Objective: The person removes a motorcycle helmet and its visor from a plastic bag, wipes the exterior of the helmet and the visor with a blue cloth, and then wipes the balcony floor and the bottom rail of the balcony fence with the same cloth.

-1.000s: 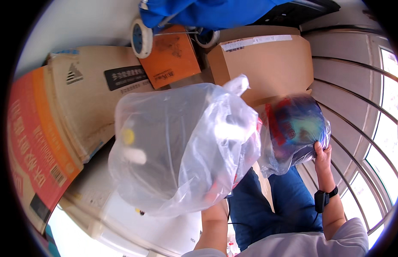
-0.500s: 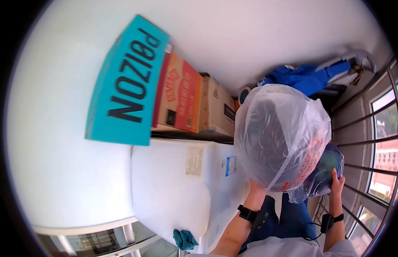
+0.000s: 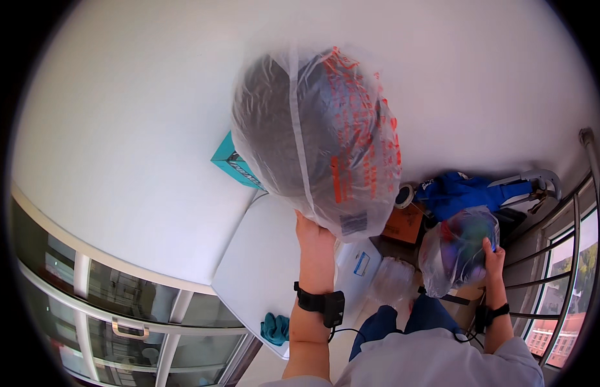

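Observation:
My left hand grips the lower end of a large dark rounded object in a clear plastic bag with red print, held up in front of the wall. What exactly is inside cannot be made out; the fingers are partly hidden beneath it. Lower and to the right, my right hand is closed on a smaller bagged rounded object, dark with a green and purple sheen. Its thumb presses on the near side of the plastic. A gap separates the two bags. Black bands with small devices sit on both wrists.
A white appliance stands below the raised bag, with a teal cloth on its near edge. The teal box is mostly covered. Blue fabric, an orange-brown box and a clear plastic bundle lie beyond my legs. Window bars line the right.
The large bag has gone up and left with my left hand, now covering most of the boxes. The smaller bag has come apart from it, slightly left. The view has turned, showing more glass panels.

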`<move>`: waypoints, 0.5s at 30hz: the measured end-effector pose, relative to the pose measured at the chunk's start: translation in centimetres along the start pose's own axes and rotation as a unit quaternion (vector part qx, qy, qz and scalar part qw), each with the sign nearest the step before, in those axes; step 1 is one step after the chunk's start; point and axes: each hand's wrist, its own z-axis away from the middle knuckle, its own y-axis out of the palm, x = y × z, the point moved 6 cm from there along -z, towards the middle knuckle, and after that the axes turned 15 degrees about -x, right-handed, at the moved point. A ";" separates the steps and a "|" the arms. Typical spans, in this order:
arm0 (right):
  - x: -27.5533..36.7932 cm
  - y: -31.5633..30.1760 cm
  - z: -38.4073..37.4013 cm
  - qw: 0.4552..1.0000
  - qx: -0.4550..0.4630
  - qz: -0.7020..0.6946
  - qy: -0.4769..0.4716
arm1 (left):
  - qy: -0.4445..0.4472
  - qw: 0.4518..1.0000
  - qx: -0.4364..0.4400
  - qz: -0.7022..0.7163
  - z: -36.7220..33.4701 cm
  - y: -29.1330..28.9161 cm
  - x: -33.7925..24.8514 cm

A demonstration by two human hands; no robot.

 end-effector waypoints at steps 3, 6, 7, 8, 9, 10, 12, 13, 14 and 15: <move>0.9 0.4 -0.2 1.000 0.005 0.019 0.002 | 0.091 0.995 0.002 -0.046 -1.0 -0.3 -6.4; 1.8 0.2 -0.6 0.999 -0.022 0.030 -0.015 | 0.103 0.995 -0.015 -0.003 -1.3 1.7 -11.7; 2.2 0.8 0.0 0.999 -0.024 0.025 -0.009 | 0.132 0.991 -0.009 -0.001 -1.1 1.9 -14.4; 2.5 1.2 0.5 0.999 -0.026 0.023 -0.006 | 0.151 0.988 -0.006 -0.008 -1.1 2.0 -16.9; 2.7 0.9 0.5 0.999 -0.035 0.025 -0.016 | 0.164 0.986 0.000 -0.012 -1.4 2.2 -18.7; 2.5 0.7 0.5 0.998 -0.043 0.026 -0.025 | 0.176 0.984 -0.010 -0.011 -1.3 2.5 -20.5; 2.5 0.4 0.9 0.998 -0.058 0.025 -0.020 | 0.193 0.981 -0.029 -0.011 -1.1 2.8 -23.5; 2.5 0.4 1.1 0.998 -0.061 0.020 -0.004 | 0.193 0.980 -0.039 0.005 -1.2 2.2 -24.6; 2.5 0.5 1.2 0.998 -0.064 0.016 0.013 | 0.194 0.980 -0.050 0.022 -1.1 1.3 -25.7; 2.4 0.4 1.4 0.998 -0.064 0.013 0.015 | 0.193 0.978 -0.063 0.037 -1.1 0.0 -26.6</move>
